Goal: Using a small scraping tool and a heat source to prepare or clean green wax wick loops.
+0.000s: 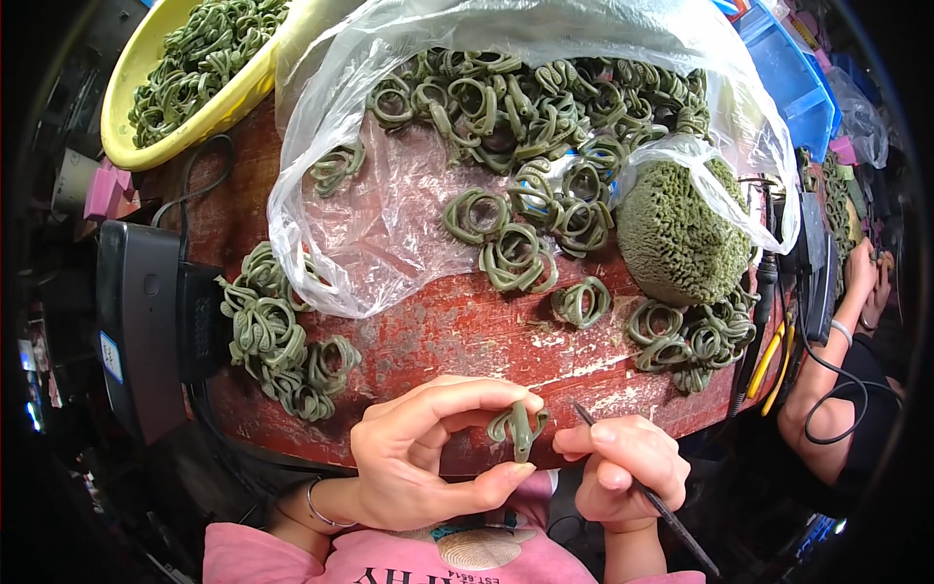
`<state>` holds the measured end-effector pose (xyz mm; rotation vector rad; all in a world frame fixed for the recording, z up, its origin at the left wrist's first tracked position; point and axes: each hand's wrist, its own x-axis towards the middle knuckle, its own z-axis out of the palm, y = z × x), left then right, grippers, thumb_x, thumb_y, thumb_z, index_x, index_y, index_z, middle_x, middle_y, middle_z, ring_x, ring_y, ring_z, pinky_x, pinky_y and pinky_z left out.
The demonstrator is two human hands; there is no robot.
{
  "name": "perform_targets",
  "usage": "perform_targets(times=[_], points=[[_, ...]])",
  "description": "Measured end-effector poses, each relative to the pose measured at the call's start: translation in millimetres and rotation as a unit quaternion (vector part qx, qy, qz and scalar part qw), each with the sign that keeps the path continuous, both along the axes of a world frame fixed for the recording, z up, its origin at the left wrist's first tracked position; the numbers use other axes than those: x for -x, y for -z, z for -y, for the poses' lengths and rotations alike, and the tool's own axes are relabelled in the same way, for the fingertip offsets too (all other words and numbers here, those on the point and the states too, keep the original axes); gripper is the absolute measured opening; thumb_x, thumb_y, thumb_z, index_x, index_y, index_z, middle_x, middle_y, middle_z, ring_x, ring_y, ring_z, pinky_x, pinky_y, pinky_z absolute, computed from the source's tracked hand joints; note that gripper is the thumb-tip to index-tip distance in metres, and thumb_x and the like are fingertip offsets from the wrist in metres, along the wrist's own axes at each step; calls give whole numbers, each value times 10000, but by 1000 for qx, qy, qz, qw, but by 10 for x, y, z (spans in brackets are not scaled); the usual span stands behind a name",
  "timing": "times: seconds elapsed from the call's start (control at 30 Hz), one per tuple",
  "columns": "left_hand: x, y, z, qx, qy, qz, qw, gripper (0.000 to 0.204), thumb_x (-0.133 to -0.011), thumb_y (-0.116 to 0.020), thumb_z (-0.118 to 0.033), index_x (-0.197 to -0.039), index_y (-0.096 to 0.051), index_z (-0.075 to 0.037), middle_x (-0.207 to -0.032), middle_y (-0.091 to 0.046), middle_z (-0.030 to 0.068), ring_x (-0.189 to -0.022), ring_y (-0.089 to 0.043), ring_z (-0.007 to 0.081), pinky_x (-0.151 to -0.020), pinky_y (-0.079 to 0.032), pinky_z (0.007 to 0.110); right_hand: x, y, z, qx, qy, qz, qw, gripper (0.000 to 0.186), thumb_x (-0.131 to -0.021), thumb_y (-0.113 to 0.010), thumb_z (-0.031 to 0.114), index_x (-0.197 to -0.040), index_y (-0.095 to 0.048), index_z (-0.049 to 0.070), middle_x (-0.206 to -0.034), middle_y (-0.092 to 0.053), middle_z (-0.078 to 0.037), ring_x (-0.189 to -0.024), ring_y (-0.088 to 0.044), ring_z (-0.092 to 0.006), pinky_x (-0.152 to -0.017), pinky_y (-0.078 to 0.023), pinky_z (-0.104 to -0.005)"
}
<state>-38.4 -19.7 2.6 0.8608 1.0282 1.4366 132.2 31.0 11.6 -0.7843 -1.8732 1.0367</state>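
Observation:
Between the thumb and fingertips of my left hand (428, 448) is a green ring-shaped piece (520, 428), held upright near the table's front edge. It has curled, branching bands and looks like a wax ring model. My right hand (628, 472) grips a slim dark pointed tool (671, 521); its tip stands close to the ring, apart from it. A single green ring (581, 303) lies on the red table beyond my hands. Piles of similar rings lie at the left (268, 336) and the right (702, 341).
A clear plastic bag (389, 248) with many green rings spreads over the worn red table (438, 341). A rough green block (676, 238) stands at its right. A yellow basket (122, 127), a dark box-like device (141, 331), blue trays (793, 83) and a co-worker's arm (827, 384) surround the table.

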Motion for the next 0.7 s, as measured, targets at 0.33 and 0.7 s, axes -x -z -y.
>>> perform_targets(times=[0.33, 0.7], points=[[3, 21, 5, -8, 0, -8, 1000, 476, -651, -696, 99, -1081, -490, 109, -1039, -553, 201, -964, -573, 229, -845, -486, 318, -15, 18, -1, -57, -8, 24, 998, 350, -705, -704, 86, -1007, -574, -33, -769, -638, -124, -628, -629, -229, -533, -515, -290], [1, -1, 13, 10, 6, -11, 1000, 448, -670, -677, 50, -1064, -474, 108, -1034, -527, 188, -989, -553, 242, -867, -458, 350, -17, 28, -11, -56, -39, -3, 998, 318, -745, -664, 77, -1018, -566, -53, -757, -625, -121, -617, -620, -225, -514, -501, -285]])
